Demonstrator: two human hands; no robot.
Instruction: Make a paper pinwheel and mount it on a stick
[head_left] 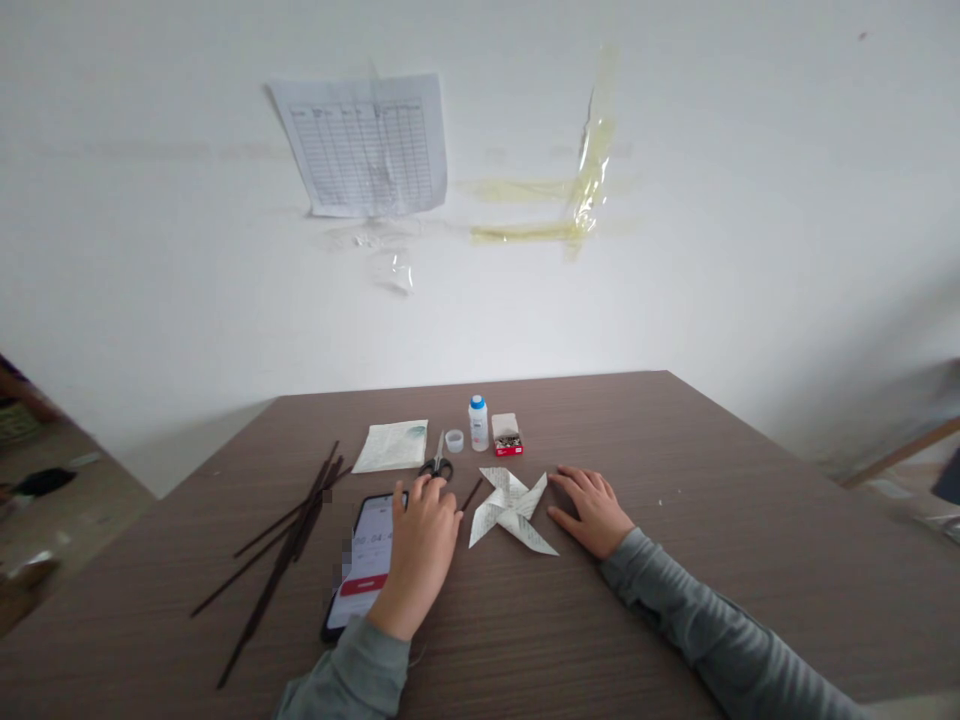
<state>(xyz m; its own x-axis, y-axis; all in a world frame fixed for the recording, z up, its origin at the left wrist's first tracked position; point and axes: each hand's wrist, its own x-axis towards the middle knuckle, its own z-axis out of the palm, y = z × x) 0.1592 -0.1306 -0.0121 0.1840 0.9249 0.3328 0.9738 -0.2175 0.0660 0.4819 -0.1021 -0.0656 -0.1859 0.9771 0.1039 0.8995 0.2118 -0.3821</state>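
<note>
So here's where we're at: our paper pinwheel point(510, 510) lies flat on the table point(712, 520), right between our hands. Our right hand point(592, 510) rests flat just beside it, fingers spread apart and not clamped on anything. Our left hand point(420, 545) sits over the edge of a phone point(367, 565), fingers loosely together, with the tips right by the scissors point(437, 465); we can't tell if they touch. A thin dark stick point(472, 493) lies between that hand and the pinwheel, and more dark sticks point(281, 540) lie out toward the left edge. Nearer the far edge there's a paper sheet point(390, 446), a small clear cup point(454, 441), a white bottle with a blue cap point(478, 423) and a red box of pins point(508, 435).
</note>
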